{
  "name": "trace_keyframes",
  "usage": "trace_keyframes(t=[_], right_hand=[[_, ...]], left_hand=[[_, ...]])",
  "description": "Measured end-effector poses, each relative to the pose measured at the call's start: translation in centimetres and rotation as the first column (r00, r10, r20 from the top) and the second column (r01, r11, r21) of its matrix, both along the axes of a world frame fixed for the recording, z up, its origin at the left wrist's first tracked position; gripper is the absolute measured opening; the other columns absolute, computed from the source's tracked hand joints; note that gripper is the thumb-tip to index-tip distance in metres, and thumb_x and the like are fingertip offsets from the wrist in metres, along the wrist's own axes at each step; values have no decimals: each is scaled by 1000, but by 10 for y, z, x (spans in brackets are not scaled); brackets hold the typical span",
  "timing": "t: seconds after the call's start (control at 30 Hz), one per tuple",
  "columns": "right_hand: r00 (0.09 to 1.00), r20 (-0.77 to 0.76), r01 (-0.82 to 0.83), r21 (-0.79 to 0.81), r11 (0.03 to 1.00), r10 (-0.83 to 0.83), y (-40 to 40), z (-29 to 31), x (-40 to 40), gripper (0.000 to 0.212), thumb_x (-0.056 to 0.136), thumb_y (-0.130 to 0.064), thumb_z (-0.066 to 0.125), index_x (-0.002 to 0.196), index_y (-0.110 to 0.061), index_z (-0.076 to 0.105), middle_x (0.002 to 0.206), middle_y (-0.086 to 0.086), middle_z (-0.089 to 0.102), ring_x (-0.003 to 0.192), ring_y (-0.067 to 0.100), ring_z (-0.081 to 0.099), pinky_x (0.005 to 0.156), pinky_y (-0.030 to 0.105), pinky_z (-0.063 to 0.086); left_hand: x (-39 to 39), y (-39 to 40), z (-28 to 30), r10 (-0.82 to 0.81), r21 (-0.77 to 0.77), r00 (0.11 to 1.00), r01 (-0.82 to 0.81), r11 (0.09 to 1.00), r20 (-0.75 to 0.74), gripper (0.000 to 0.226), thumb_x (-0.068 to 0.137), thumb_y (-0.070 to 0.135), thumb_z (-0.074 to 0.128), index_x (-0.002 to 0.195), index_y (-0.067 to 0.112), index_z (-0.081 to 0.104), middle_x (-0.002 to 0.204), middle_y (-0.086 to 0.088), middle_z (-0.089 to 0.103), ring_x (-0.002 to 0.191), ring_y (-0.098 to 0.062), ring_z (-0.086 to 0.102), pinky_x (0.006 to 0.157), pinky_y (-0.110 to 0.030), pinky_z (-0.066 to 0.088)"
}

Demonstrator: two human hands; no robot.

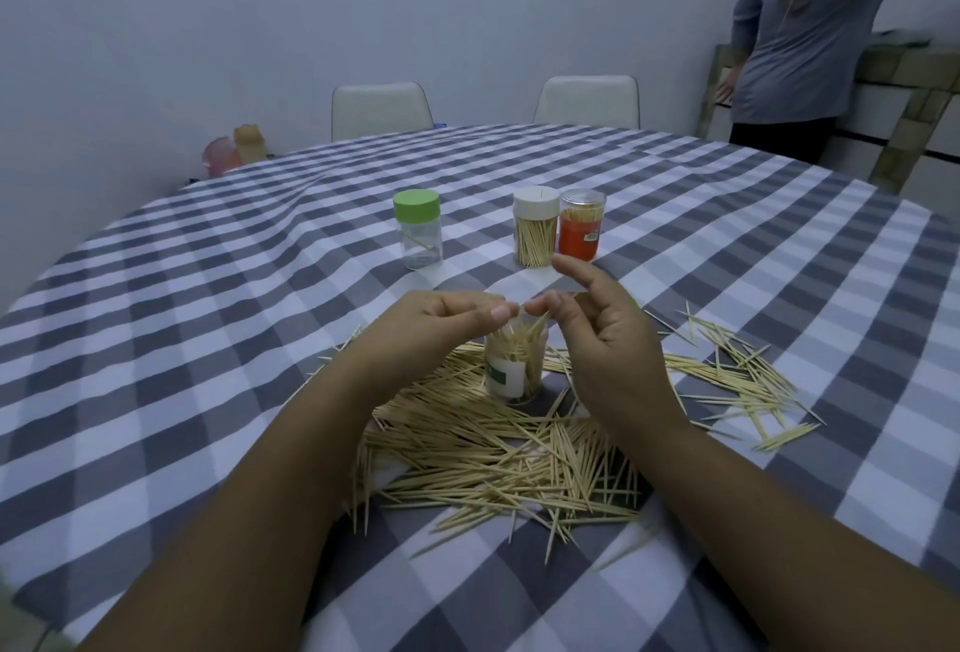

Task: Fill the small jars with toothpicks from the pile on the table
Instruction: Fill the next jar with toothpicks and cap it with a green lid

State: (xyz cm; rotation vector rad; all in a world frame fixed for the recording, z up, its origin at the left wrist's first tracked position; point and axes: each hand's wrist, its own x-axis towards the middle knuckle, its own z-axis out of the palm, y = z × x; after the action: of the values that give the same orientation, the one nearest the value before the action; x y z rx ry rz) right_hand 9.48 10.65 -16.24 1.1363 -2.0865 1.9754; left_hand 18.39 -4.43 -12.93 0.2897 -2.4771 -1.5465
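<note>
— Nearest the head camera, what do you make out?

— Two bare forearms reaching in from six o'clock over the loose pile of pale wooden toothpicks point(498, 454) on the grey-and-white checked tablecloth point(156, 339). Just past the pile, at the middle, stands a small clear open plastic jar with a white label point(515, 365), already packed with sticks.

— And the hands?

— Both hover at its mouth. The left hand point(441, 324) has curled fingers, thumb meeting fingertips; whether it pinches anything I cannot tell. The right hand point(597, 318) pinches a few toothpicks whose tips lean into the jar, index finger raised.

— So which step?

— Feeding sticks into this jar, I'd judge, and it looks nearly full. Next calls for easing the bundle down straight without tipping the light jar.

— What else is around?

— At twelve o'clock a white-lidded clear jar of toothpicks point(536, 227) touches an orange-labelled clear jar point(581, 225); toward eleven, a green-lidded clear jar point(417, 229), almost empty and capped. More sticks scatter toward three o'clock. Two white chairs point(382, 110) and a standing person in a grey top point(800, 27) lie beyond. Nothing blocks the jar.
</note>
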Motion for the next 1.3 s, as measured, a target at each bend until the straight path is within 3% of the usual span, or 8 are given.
trace_keyframes(t=[0.07, 0.17, 0.3, 0.4, 0.57, 0.87, 1.1, 1.3], right_hand=[[1000, -20, -4, 45, 999, 5, 0, -1, -1, 32, 98, -21, 49, 126, -35, 49, 101, -5, 70, 97, -2, 61, 78, 6, 44], [985, -169, 4, 266, 964, 42, -3, -3, -2, 48, 97, -40, 39, 143, -25, 37, 139, -4, 49, 129, 1, 38, 105, 20, 32], [891, -436, 87, 443, 892, 129, -8, -5, 2, 60, 93, -55, 27, 147, -31, 16, 153, -17, 19, 133, -11, 6, 106, 27, 9], [831, -521, 87, 470, 878, 196, -11, -8, 1, 61, 92, -53, 22, 146, -26, 26, 152, -11, 28, 137, -5, 9, 105, 29, 12], [791, -598, 84, 323, 943, 134, -10, -8, 2, 50, 93, -33, 41, 137, -12, 48, 144, 6, 46, 131, 20, 43, 102, 39, 39], [856, -500, 77, 374, 924, 131, -9, -6, 5, 60, 85, -27, 55, 142, -15, 40, 137, 3, 52, 130, 17, 42, 104, 33, 29], [909, -409, 72, 355, 932, 86, -7, -2, 3, 69, 87, -34, 60, 147, -23, 29, 149, -3, 36, 134, 4, 28, 111, 46, 29], [939, -321, 18, 396, 918, 121, -4, 2, 6, 79, 86, -29, 66, 149, -28, 19, 151, -6, 29, 135, 7, 29, 111, 37, 30]], left_hand=[[1, -5, 1, 24, -11, 999, -24, 1000, -23, 32, 82, 53, 57, 111, 42, 64, 118, 19, 63, 107, 5, 56, 85, -24, 40], [3, -18, 2, 101, -9, 994, -102, 995, -37, 28, 95, 28, 52, 121, 36, 59, 122, 16, 62, 108, 0, 56, 92, -29, 42], [4, -23, -4, 166, -413, 967, -73, 908, 193, 47, 92, 14, 52, 136, 32, 50, 136, 5, 53, 112, -9, 54, 86, -22, 39], [0, -21, -11, 166, -527, 937, 22, 850, 306, 61, 88, 20, 56, 144, 33, 37, 140, -4, 51, 121, -22, 52, 89, -26, 40], [-5, -23, -18, 186, -662, 920, 99, 743, 346, 73, 87, 25, 56, 151, 32, 22, 146, 1, 44, 128, -20, 44, 101, -30, 38], [-15, -17, -11, 261, -856, 932, 89, 509, 252, 40, 99, 26, 44, 136, 42, 47, 129, -2, 59, 114, -22, 55, 95, -34, 45], [-13, -22, -3, 365, -839, 905, -17, 544, 219, 35, 100, 26, 46, 133, 35, 53, 132, -3, 58, 116, -21, 55, 94, -29, 44], [-6, -26, -6, 341, -692, 940, -237, 682, 14, 34, 99, 25, 47, 132, 29, 55, 129, -4, 61, 113, -20, 56, 83, -24, 40]])
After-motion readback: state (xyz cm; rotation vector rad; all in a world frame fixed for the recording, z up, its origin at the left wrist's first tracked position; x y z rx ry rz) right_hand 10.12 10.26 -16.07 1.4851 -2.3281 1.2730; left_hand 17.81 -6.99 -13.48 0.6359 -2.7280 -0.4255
